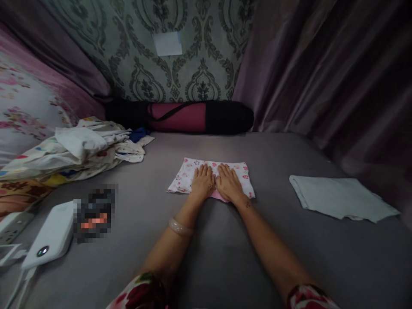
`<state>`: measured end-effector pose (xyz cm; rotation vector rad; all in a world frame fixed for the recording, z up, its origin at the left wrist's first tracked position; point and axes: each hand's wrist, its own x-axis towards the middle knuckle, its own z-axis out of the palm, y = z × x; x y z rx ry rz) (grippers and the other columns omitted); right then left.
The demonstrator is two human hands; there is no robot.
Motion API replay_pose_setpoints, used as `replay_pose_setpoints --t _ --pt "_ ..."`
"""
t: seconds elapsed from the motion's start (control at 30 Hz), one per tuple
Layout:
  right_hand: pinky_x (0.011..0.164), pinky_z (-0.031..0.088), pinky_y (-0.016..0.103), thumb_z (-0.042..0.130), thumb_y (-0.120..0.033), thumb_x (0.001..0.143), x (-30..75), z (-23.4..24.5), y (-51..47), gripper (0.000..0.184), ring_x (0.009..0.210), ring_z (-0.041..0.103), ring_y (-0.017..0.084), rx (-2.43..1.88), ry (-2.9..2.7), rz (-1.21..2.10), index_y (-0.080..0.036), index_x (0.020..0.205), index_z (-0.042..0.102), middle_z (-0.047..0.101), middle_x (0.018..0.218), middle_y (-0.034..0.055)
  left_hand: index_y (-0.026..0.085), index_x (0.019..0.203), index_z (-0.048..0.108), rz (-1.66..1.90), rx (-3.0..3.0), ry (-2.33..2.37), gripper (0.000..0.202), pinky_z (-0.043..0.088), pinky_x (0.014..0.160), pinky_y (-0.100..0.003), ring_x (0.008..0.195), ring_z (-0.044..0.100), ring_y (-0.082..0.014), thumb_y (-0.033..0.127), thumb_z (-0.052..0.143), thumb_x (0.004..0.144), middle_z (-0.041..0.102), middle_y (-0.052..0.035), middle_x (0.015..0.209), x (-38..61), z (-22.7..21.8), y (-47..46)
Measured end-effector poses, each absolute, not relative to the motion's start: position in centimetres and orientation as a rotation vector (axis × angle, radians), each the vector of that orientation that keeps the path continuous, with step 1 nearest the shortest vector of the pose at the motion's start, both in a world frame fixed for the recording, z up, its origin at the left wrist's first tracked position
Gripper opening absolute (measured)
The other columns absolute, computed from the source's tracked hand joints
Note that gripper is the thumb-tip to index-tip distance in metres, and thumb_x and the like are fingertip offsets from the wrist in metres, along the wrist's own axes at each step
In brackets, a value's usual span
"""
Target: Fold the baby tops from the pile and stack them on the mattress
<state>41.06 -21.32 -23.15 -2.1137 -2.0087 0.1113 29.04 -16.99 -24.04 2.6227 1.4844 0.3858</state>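
One left hand [203, 183] and one right hand [229, 183] are lying flat, palms down with fingers outstretched, on one heart-printed cloth [184, 178] that is resting in front of one black-and-pink bag [180, 118], while one folded pale cloth [341, 195] is lying right-forward of that bag and one white power bank [53, 231] left-forward of it.

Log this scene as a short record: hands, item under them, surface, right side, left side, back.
left hand: palm down, a bangle on that arm
right hand: palm down beside it
item under hands: white cloth with pink print, lying flat
surface: grey sheet
right side: folded pale cloth, apart from both hands
left side: heaped fabrics; nearer, a white device with a round display
back: long black and dark pink bag by the patterned wall
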Motion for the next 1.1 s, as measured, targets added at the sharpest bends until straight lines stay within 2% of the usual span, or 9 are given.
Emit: replay_pose_setpoints --t 0.2,0.37,0.53,0.67,0.8,0.93,1.1 --pt "0.118 0.008 0.041 0.023 -0.03 0.097 38.7 -22.2 -22.0 0.057 0.145 0.018 0.023 -1.939 -2.108 0.006 -0.005 0.147 0.034 0.028 0.155 0.0122 0.006 0.14 0.041 0.459 2.554 1.602 0.049 0.024 0.115 -0.05 0.139 0.035 -0.0303 0.023 0.031 0.094 0.042 -0.0193 0.147 27.4 -22.1 -15.8" --pt "0.118 0.011 0.044 0.025 -0.035 0.097 37.5 -22.9 -22.2 0.06 0.145 0.02 0.026 -1.939 -2.135 0.114 -0.003 0.146 0.035 0.029 0.155 0.0153 0.006 0.138 0.042 0.507 2.499 1.679 0.048 0.026 0.114 -0.05 0.138 0.037 -0.0291 0.02 0.03 0.094 0.046 -0.02 0.144 26.5 -22.1 -15.0" --pt "0.118 0.012 0.04 0.022 -0.028 0.096 39.4 -22.2 -21.5 0.057 0.145 0.02 0.023 -1.956 -2.122 0.163 -0.005 0.147 0.034 0.029 0.155 0.0127 0.006 0.137 0.045 0.478 2.573 1.521 0.048 0.025 0.115 -0.048 0.138 0.037 -0.0282 0.019 0.028 0.095 0.046 -0.0178 0.145 27.8 -22.1 -15.5" --pt "0.118 0.008 0.044 0.023 -0.027 0.096 41.3 -22.0 -21.0 0.056 0.145 0.02 0.025 -2.059 -2.053 0.076 -0.004 0.146 0.036 0.03 0.154 0.0131 0.008 0.14 0.043 0.444 2.648 1.439 0.049 0.019 0.117 -0.048 0.14 0.033 -0.0272 0.028 0.027 0.098 0.043 -0.0165 0.147 28.8 -22.8 -15.8" --pt "0.117 0.013 0.045 0.025 -0.03 0.097 41.9 -22.8 -20.8 0.056 0.144 0.022 0.025 -2.104 -2.082 0.155 -0.008 0.147 0.036 0.028 0.155 0.0117 0.011 0.141 0.043 0.346 2.653 1.464 0.053 0.021 0.116 -0.051 0.141 0.031 -0.0308 0.038 0.027 0.099 0.039 -0.0166 0.15 29.1 -24.0 -15.8" --pt "0.117 0.013 0.045 0.025 -0.031 0.097 42.1 -22.8 -20.8 0.056 0.144 0.023 0.025 -2.101 -2.087 0.198 -0.008 0.147 0.035 0.028 0.156 0.0115 0.014 0.141 0.043 0.341 2.661 1.455 0.052 0.024 0.115 -0.05 0.14 0.033 -0.0301 0.04 0.028 0.099 0.04 -0.015 0.149 28.9 -24.1 -15.5" --pt "0.118 0.01 0.042 0.024 -0.03 0.097 43.1 -22.6 -21.0 0.057 0.144 0.023 0.025 -2.142 -1.996 0.022 -0.002 0.146 0.034 0.032 0.154 0.015 0.012 0.14 0.044 0.435 2.642 1.587 0.053 0.023 0.115 -0.05 0.139 0.035 -0.0298 0.039 0.028 0.099 0.043 -0.0167 0.147 28.0 -23.6 -14.9"
